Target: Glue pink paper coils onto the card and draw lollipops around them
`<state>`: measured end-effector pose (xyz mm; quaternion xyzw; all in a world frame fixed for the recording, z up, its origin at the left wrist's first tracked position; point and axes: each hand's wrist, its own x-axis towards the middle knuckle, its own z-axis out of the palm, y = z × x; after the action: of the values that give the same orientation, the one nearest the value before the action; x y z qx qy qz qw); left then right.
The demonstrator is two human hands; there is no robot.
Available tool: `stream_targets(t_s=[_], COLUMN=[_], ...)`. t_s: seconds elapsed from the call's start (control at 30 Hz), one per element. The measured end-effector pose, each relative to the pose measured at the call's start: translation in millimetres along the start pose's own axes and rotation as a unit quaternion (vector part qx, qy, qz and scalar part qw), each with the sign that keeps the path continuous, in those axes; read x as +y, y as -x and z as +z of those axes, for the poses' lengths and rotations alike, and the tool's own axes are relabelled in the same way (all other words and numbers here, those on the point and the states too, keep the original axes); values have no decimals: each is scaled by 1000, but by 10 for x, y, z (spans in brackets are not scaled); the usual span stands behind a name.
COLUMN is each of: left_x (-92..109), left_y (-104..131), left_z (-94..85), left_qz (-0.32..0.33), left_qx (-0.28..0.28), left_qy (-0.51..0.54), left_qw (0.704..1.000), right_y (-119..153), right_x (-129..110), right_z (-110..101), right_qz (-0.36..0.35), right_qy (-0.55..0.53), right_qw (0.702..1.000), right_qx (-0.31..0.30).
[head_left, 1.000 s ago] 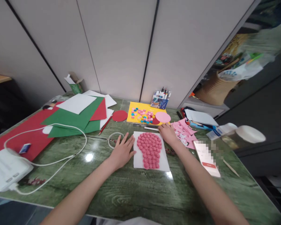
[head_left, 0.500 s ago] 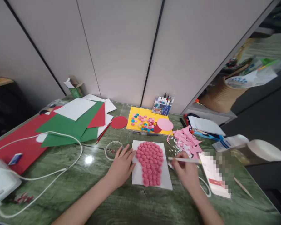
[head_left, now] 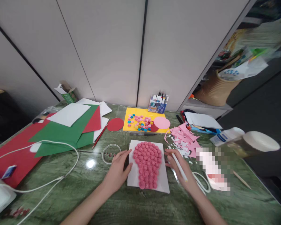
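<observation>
- Green table (head_left: 121, 206): supporting everything.
- White card (head_left: 132, 184): lying flat between both hands, its long axis running away from the body.
- Pink curls (head_left: 147, 162): covering the card's middle, narrowing toward the near edge.
- Left hand (head_left: 118, 170): curving open, gripping nothing, sitting nearer, fingertips meeting the card's left edge.
- Right hand (head_left: 184, 165): sitting just beside the right edge (contact: cannot tell), gripping a white pen (head_left: 179, 167).
</observation>
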<state>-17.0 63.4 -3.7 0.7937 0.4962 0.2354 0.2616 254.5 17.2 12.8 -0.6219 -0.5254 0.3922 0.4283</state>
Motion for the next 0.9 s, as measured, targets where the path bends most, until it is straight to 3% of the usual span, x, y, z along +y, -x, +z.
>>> stream_targets(t_s=[0.23, 0.33, 0.5, 0.6, 0.73, 0.9], left_x=[59, 62, 100, 177, 300, 271], left_y=[16, 30, 65, 112, 190, 193], left_z=[-139, -130, -127, -123, -86, 57], left_qz=[-72, -57, 2, 52, 131, 253], left_qx=[-46, -57, -24, -15, 4, 82], left_qy=[130, 82, -36, -62, -103, -105], left_qw=[988, 993, 999, 997, 986, 958], right_y=[49, 62, 36, -50, -467, -1530], right_x=[-111, -133, -145, -184, -218, -223], right_z=[-160, -174, -189, -215, -289, -487], right_qz=[71, 65, -37, -45, -84, -121], right_qy=[32, 67, 215, 206, 160, 145], right_qw=[994, 989, 974, 977, 983, 980], right_qx=[-79, -114, -55, -39, -28, 57])
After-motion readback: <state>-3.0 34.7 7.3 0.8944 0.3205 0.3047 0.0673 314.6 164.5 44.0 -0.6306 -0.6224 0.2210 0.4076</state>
